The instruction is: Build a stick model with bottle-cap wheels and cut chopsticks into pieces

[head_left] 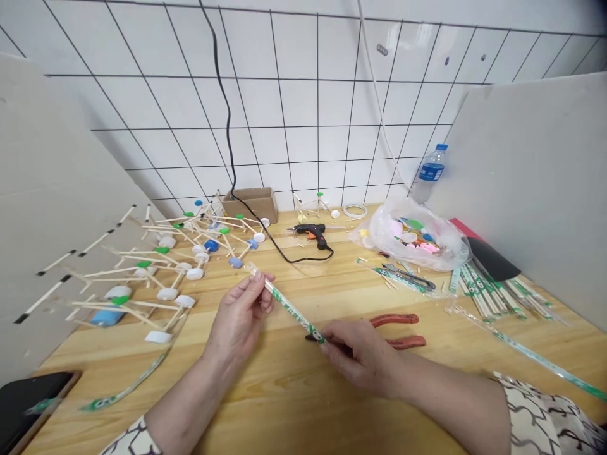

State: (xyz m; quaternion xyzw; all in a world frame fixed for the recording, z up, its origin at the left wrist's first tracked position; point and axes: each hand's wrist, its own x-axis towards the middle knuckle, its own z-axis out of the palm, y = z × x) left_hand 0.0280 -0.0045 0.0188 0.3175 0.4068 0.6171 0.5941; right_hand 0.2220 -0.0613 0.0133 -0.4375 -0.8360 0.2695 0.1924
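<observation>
Left grip (pixel 239 319) and right grip (pixel 358 354) are both closed, their fingers pinching one chopstick in a green-printed clear sleeve (pixel 289 309), held up off the desk (pixel 265 404). Its long axis slants from upper left to lower right between them: the left grip holds near the upper end, the right grip at the lower, dark-printed end. Just past the right grip lie red-handled pliers (pixel 397 328). Farther out on the desk sit a hot glue gun (pixel 310 235) and a plastic bag of coloured bits (pixel 408 234), with sleeved chopsticks (pixel 484 291) at right and stick-and-bottle-cap frames (pixel 156 272) at left.
</observation>
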